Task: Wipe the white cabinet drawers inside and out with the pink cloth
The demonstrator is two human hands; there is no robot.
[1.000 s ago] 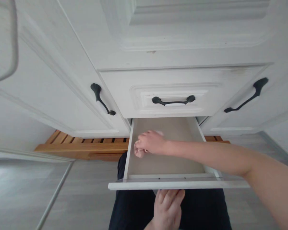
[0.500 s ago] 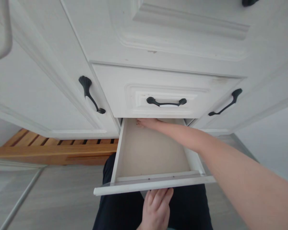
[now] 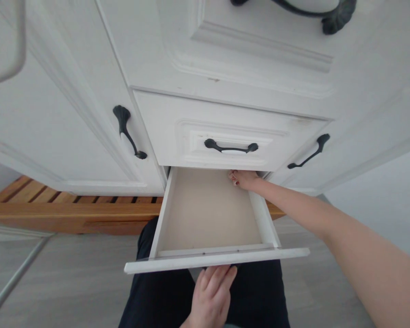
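Grip hidden, the left hand (image 3: pixel 211 294) meets the front of a drawer (image 3: pixel 210 214) pulled out over the lap (image 3: pixel 164 294); the right hand (image 3: pixel 244 179) curls near its back right corner, any hold unclear. Keeping the drawer steady should ease the reach.

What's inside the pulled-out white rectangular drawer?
The pulled-out white rectangular drawer shows a flat beige bottom, with the person's bare right hand toward the far right. Its back end is covered by the closed white drawer front above; anything under that hand is hidden too.
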